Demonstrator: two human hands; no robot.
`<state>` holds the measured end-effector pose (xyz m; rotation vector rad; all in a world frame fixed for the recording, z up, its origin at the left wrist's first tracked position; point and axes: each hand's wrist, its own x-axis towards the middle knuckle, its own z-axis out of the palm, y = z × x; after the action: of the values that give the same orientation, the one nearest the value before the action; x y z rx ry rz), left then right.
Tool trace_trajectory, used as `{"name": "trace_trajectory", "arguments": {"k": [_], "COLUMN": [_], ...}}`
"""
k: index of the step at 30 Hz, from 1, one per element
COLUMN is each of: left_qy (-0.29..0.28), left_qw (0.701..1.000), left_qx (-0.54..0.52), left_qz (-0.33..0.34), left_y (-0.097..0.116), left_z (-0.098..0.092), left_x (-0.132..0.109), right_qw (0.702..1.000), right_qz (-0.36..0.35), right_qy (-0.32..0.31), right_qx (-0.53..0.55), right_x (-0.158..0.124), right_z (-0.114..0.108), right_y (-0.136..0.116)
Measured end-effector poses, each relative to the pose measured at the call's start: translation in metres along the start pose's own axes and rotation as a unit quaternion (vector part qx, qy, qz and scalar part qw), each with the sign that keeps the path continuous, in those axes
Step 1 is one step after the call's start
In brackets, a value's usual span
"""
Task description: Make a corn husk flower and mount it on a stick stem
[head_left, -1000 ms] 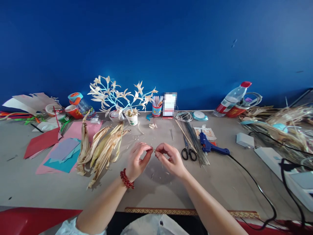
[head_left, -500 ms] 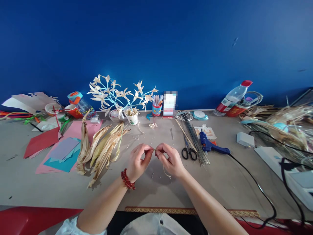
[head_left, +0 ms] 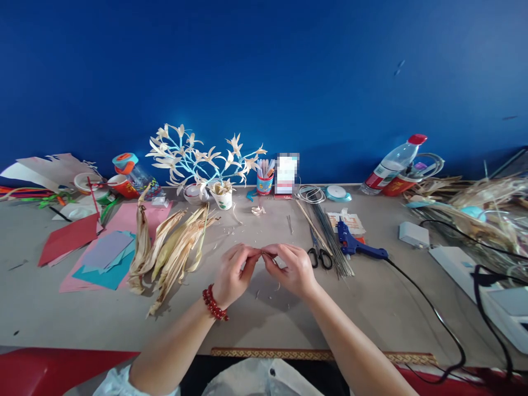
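Observation:
My left hand [head_left: 233,275], with a red bead bracelet [head_left: 213,303] on its wrist, and my right hand [head_left: 292,269] meet above the middle of the grey table [head_left: 264,313]. Both pinch a tiny pale strip of husk [head_left: 263,252] between their fingertips; it is nearly hidden by the fingers. A heap of dried corn husks [head_left: 169,250] lies just left of my left hand. Black-handled scissors [head_left: 318,254] lie just right of my right hand.
A blue glue gun [head_left: 353,245] with its black cable, thin wires [head_left: 330,236], coloured paper sheets [head_left: 99,247], a husk-flower branch in a cup [head_left: 202,159], a cup of sticks [head_left: 264,181], a plastic bottle [head_left: 391,164] and straw [head_left: 482,203] at the right surround the hands.
My hands have closed in on each other at the fingertips. The thin strip that hung under my right hand half a second ago no longer shows.

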<state>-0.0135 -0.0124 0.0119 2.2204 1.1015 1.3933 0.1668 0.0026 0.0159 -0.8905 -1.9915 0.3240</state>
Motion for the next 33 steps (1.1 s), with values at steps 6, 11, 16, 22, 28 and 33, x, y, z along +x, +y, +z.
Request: {"name": "trace_trajectory", "arguments": {"k": [6,11,16,22,28,33], "left_qy": [0.003,0.011,0.014,0.028,0.028,0.038], "left_qw": [1.000,1.000,1.000,0.999,1.000,0.999], "left_qx": [0.007,0.011,0.003,0.002,-0.012,0.008], "left_qz": [0.001,0.002,-0.018,-0.019,-0.006,-0.001], "left_y": [0.003,0.006,0.006,0.004,0.000,0.000], "left_z": [-0.002,-0.003,-0.003,-0.001,0.002,0.000], "left_x": [0.001,0.002,0.003,0.002,0.000,-0.002], "right_qw": [1.000,0.998,0.997,0.996,0.995,0.992], "right_qz": [0.010,0.027,0.044,0.053,0.043,0.056], "right_qy": [-0.008,-0.013,-0.012,0.005,0.005,0.003], "right_qx": [0.024,0.060,0.065,0.074,0.090,0.109], "right_x": [-0.001,0.000,0.000,0.001,0.002,0.001], "right_z": [0.000,-0.002,-0.003,-0.004,-0.003,-0.003], "right_y": [0.004,0.004,0.005,0.000,-0.006,-0.008]}}
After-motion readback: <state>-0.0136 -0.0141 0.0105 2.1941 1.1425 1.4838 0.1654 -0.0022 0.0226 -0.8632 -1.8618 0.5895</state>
